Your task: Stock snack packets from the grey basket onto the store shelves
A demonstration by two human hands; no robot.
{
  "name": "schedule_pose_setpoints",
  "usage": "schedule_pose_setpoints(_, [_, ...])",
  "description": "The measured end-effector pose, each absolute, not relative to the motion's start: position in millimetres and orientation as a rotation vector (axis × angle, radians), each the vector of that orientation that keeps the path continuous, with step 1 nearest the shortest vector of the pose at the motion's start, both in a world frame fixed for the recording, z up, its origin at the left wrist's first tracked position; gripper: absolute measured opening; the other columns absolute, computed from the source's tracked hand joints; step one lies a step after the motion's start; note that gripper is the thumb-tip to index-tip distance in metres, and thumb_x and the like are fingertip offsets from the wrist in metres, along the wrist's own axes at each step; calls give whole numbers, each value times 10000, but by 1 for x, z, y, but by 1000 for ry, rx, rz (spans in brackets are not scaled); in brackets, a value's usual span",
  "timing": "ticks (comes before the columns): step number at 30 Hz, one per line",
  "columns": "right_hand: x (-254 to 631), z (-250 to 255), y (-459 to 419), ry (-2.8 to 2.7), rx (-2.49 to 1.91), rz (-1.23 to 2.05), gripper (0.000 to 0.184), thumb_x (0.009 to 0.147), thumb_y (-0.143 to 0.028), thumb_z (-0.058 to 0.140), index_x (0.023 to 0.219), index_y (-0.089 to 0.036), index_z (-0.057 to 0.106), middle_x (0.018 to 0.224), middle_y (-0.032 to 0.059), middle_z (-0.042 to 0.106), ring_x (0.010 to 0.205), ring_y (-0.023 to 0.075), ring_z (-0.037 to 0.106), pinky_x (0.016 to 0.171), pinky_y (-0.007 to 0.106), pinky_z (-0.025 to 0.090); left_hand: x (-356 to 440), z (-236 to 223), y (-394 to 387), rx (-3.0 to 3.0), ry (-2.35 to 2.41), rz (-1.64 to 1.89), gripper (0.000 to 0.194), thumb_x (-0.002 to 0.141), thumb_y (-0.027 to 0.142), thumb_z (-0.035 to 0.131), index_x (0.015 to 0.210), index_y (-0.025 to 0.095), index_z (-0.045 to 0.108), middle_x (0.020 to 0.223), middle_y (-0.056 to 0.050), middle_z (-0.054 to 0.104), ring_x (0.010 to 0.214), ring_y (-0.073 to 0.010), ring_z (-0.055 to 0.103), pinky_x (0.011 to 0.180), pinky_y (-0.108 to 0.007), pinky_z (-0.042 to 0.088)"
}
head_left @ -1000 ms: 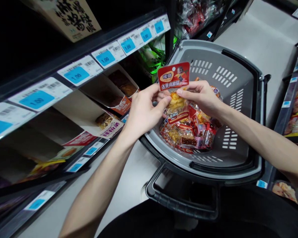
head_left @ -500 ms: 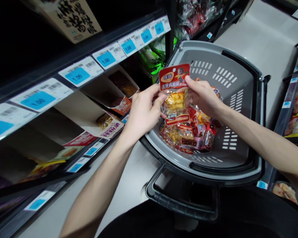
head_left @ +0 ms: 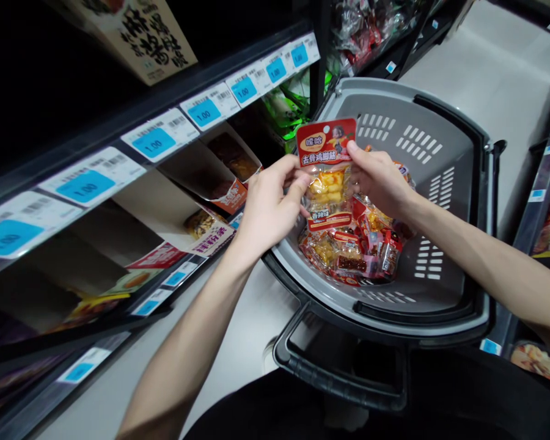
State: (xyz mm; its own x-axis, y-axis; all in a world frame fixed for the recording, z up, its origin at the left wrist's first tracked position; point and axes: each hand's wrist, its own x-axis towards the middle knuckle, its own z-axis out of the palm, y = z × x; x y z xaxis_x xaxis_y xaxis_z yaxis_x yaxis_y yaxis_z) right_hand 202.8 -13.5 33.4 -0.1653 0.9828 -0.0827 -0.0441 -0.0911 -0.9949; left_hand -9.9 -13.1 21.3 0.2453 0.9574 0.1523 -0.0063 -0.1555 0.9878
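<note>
Dark shelving (head_left: 229,65) flanks the gray basket (head_left: 458,256); over the basket, the left hand (head_left: 272,205) and right hand (head_left: 382,183) pinch a snack packet (head_left: 325,186) by its edges, apparently for inspection, right fingers partly hidden. Moving it calls for one secure grip.

Grey basket (head_left: 444,244) with pale slots and black handle (head_left: 343,382); red-topped clear packet (head_left: 329,183) showing yellow; white price labels (head_left: 153,142) with blue blocks; black trousers (head_left: 458,397)

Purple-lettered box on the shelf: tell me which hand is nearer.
Left. The left hand is just right of the purple-lettered box; the right hand is farther right, over the basket.
</note>
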Motion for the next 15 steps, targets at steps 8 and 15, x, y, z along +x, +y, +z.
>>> schedule_pose_setpoints(8, [205, 43, -16, -1209, -1100, 1543, 626, 832, -772, 784, 893, -150, 831, 931, 141, 802, 687, 156, 694, 659, 300, 541, -25, 30, -3, 845, 699, 1326, 313, 1063, 478, 555, 868, 236, 519, 638, 26, 384, 529, -124, 368, 459, -215, 341])
schedule_pose_setpoints(15, [212, 33, -13, -1227, -1196, 1594, 488, 877, -701, 793, 946, -224, 868, 977, 184, 798, 803, 195, 739, 703, 363, 543, -46, 37, -13, 694, 705, 1340, 312, 1115, 453, 446, 885, 243, 443, 634, 37, 283, 513, -134, 223, 472, -246, 265])
